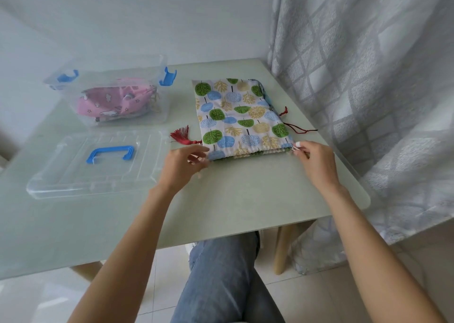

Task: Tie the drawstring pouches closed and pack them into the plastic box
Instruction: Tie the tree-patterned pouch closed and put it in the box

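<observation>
Tying step: the right hand (310,159) pinches the drawstring (295,147) and the left hand (183,166) grips the opposite corner of the tree-print pouch (239,116) lying between them; cinching outward comes next, judging by the still-flat mouth.

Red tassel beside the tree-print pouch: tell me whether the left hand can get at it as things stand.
Probably yes. The red tassel lies uncovered on the table just beyond the left hand, with nothing between them.
</observation>
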